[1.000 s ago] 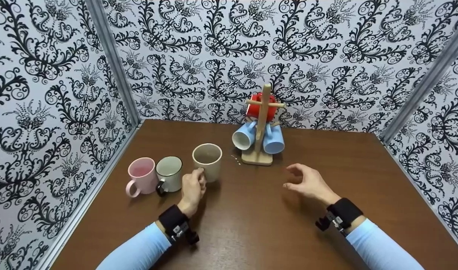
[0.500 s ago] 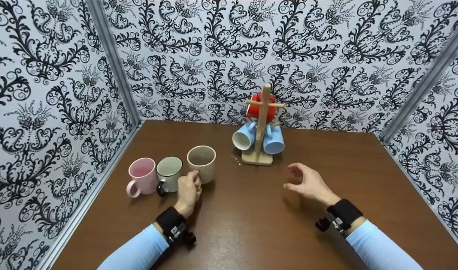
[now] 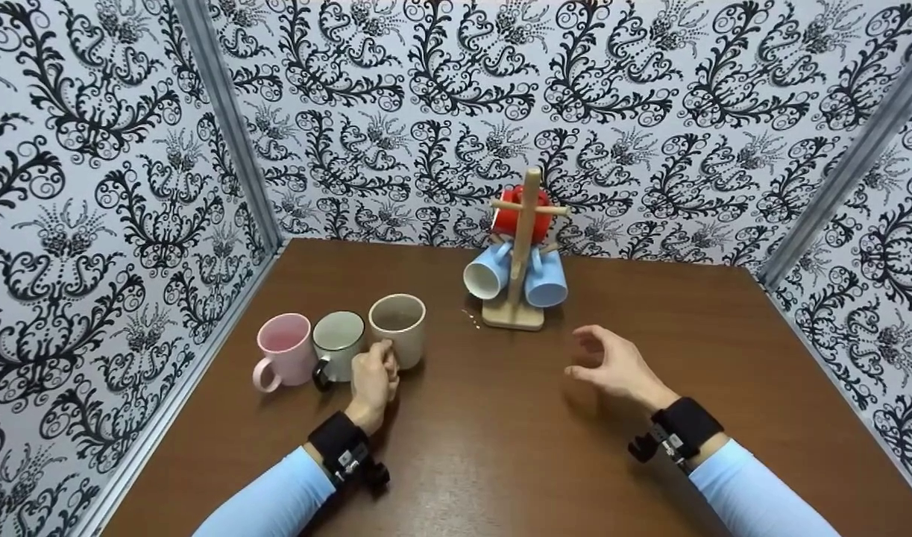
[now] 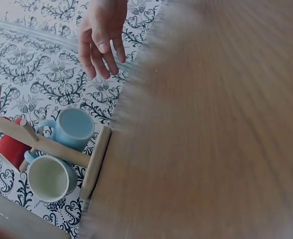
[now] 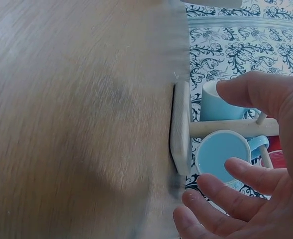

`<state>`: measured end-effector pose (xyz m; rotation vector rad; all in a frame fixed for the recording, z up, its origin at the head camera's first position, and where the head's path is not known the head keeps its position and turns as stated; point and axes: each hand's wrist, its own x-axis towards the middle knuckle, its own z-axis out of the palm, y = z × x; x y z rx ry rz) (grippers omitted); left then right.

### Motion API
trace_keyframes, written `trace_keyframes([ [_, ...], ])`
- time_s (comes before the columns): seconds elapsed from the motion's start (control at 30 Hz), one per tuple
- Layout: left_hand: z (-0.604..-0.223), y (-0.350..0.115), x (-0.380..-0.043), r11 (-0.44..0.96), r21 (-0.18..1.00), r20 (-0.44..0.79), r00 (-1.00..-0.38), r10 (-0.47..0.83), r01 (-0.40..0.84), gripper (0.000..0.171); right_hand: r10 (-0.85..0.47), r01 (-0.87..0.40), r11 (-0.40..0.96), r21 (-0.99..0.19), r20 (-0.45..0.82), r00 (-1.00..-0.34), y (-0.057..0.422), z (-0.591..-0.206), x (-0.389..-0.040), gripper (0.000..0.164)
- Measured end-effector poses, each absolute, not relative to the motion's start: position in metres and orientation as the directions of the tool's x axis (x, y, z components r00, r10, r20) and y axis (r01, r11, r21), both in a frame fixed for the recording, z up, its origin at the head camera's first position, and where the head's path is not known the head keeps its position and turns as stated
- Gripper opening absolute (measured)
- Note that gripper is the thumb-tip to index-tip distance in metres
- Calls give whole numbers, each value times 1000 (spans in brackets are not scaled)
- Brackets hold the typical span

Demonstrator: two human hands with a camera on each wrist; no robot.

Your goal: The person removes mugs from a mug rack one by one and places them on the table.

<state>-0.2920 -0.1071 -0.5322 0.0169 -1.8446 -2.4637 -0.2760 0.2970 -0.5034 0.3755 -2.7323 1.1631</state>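
Observation:
In the head view my left hand [image 3: 375, 377] grips the near side of a beige mug [image 3: 401, 328], its handle hidden behind my fingers. That mug stands upright at the right end of a row, close beside a grey-white mug [image 3: 339, 347] with a black rim and handle. A pink mug [image 3: 286, 349] is at the row's left end. My right hand [image 3: 616, 365] hovers over the table on the right, thumb and fingers spread with nothing between them. In the right wrist view its relaxed fingers [image 5: 221, 201] overlap the blue mugs behind.
A wooden mug tree [image 3: 526, 246] stands near the back wall. From its pegs hang a red mug [image 3: 521, 216] and two light blue mugs, one left [image 3: 488, 270] and one right [image 3: 545, 278]. Patterned walls [image 3: 456, 112] enclose the brown table [image 3: 515, 440].
My left hand has moved the beige mug left and slightly toward me, closer to the grey-white mug. My right hand has stayed nearly still.

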Motion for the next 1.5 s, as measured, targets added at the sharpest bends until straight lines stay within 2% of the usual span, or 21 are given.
trace_keyframes([
  [0.43, -534, -112, -294, -212, 977, 20, -997, -69, 34, 53, -175, -278, 686, -673, 218, -960, 293, -501, -276, 63],
  [0.9, -536, -115, -296, -223, 975, -15, -998, -61, -1, 53, -181, -269, 643, -718, 199, -963, 290, -501, -277, 60],
  [1.17, -539, -117, -290, -252, 966, -45, -999, 28, -51, 53, -199, -269, 603, -751, 185, -962, 290, -503, -275, 60],
  [1.37, -537, -118, -284, -196, 973, -111, -991, 76, -124, 47, -211, -271, 592, -759, 178, -961, 290, -503, -273, 62],
  [1.5, -536, -119, -282, -135, 983, -113, -991, 66, -121, 46, -206, -261, 585, -768, 171, -964, 290, -504, -272, 62],
])
